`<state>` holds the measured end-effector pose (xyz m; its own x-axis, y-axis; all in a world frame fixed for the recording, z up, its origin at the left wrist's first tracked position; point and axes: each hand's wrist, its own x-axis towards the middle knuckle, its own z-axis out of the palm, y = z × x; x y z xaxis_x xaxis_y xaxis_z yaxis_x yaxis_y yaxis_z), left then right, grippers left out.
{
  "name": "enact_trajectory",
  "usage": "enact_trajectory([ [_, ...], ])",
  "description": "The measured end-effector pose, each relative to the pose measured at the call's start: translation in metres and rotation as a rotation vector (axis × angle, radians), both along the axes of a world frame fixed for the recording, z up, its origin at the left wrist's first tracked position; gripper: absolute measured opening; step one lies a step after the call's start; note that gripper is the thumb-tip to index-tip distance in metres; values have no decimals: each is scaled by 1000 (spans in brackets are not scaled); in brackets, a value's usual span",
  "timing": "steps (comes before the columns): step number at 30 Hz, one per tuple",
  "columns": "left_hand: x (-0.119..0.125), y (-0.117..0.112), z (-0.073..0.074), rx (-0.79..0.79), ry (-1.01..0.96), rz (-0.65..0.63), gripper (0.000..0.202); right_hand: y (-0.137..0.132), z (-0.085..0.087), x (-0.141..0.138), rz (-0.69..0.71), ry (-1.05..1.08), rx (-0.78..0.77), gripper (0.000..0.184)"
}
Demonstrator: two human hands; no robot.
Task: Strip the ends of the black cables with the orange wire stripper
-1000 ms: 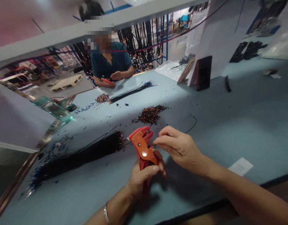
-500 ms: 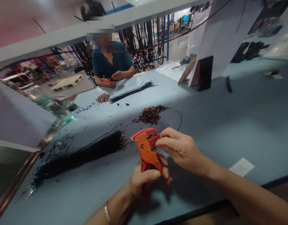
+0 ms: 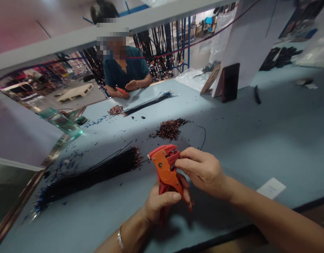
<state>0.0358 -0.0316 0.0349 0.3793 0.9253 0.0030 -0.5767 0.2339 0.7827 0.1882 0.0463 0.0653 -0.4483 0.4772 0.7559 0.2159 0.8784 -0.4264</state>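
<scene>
My left hand (image 3: 162,203) is wrapped round the handles of an orange wire stripper (image 3: 165,168), held upright above the blue table (image 3: 256,140). My right hand (image 3: 201,170) pinches a thin black wire (image 3: 203,135) at the stripper's jaws; the wire curves away behind the hand. A thick bundle of black wires (image 3: 90,174) lies on the table to the left of the tool. A heap of small reddish-black cut pieces (image 3: 170,129) sits just beyond the hands.
Across the table a person in a teal shirt (image 3: 125,72) sits with another wire bundle (image 3: 148,102) and a small heap (image 3: 115,110). A dark phone (image 3: 230,82) leans upright at the back right. A white paper slip (image 3: 271,187) lies near the front edge.
My right hand has moved left from beside the stripper to its jaws, bringing the thin wire in. The stripper has tilted slightly and the handles have spread a little.
</scene>
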Motion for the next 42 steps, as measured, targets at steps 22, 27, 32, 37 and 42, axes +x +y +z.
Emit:
enact_trajectory([
  [22,0,0,5,55,138,139,23,-3,5,2,-153,-165,179,22],
  [27,0,1,2,10,128,197,30,-4,5,4,-234,-190,157,25],
  [32,-1,-1,0,18,194,179,31,-5,3,4,-263,-165,116,24],
  [37,-2,-2,4,61,256,159,29,-8,4,3,-232,-147,99,19],
  [42,-2,-2,6,88,286,146,31,-12,8,3,-205,-124,85,17],
])
